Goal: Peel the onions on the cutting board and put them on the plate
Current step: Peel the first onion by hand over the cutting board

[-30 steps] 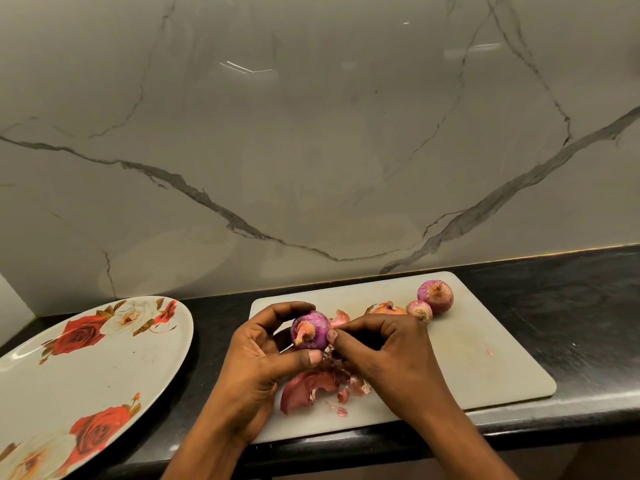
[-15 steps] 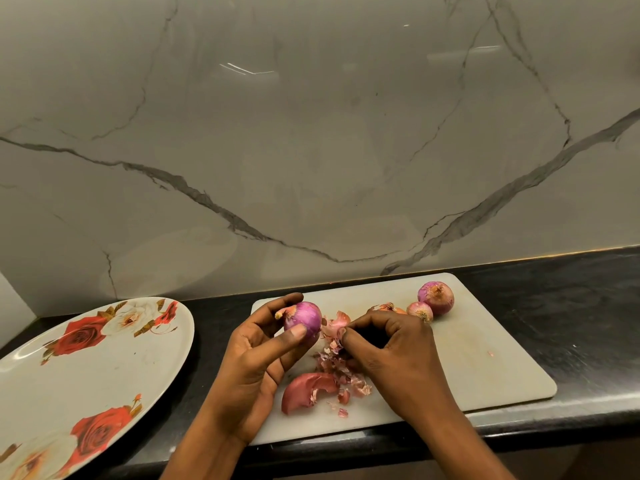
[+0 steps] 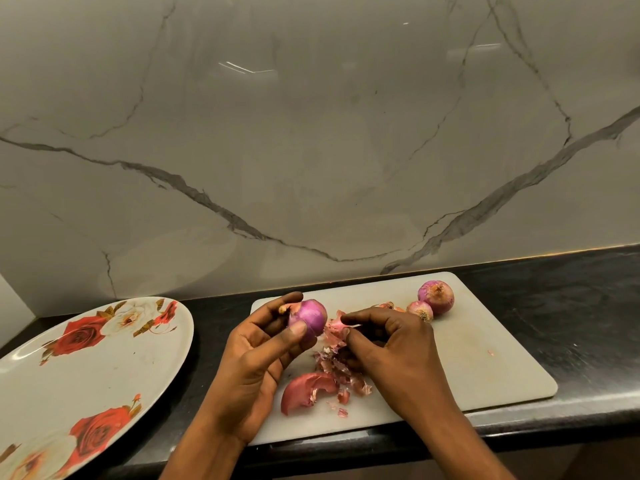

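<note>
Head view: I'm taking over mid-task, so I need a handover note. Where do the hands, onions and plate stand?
Left hand grips the nearly peeled glossy purple onion above the white rectangular cutting board.
Right hand appears to pinch a scrap of pink skin beside it.
Loose reddish peels lie on the board's near part.
Left to peel: a big round unpeeled red onion and a small one at the board's far right, and a third partly hidden behind the right hand.
The oval rose-patterned plate on the left holds no onion yet.
</note>
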